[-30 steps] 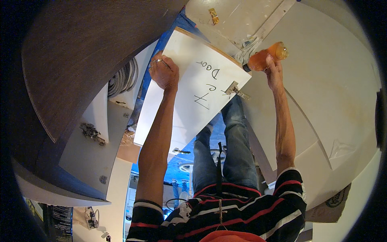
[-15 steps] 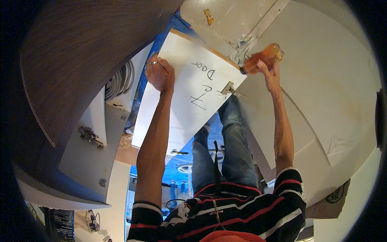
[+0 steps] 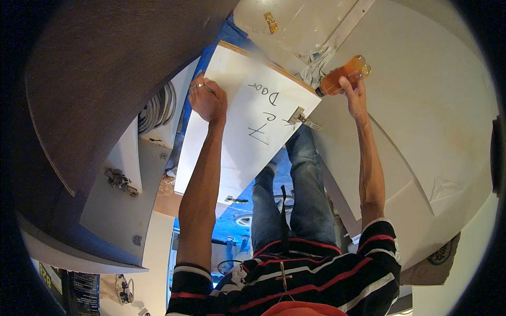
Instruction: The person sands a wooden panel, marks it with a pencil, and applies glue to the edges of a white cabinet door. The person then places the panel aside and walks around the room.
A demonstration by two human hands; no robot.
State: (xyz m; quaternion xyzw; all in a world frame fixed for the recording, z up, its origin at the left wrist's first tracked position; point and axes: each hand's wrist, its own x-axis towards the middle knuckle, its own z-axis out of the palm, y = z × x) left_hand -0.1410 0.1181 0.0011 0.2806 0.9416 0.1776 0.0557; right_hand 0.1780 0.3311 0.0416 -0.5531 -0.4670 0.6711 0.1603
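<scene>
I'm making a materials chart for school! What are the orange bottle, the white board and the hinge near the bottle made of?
Orange bottle: probably glossy plastic, maybe glass; it's see-through with bright highlights. White board: perhaps laminated wood, smooth; its far edge is tan, like wood. Hinge: likely metal, with a silvery shine.

A black shirt striped red and white tops faded blue jeans.

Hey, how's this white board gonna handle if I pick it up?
The board is probably stiff, since it looks flat with a straight brown edge. Looking smooth, it could be slippery. It may also catch on things, because a hinge juts past its side.
</scene>
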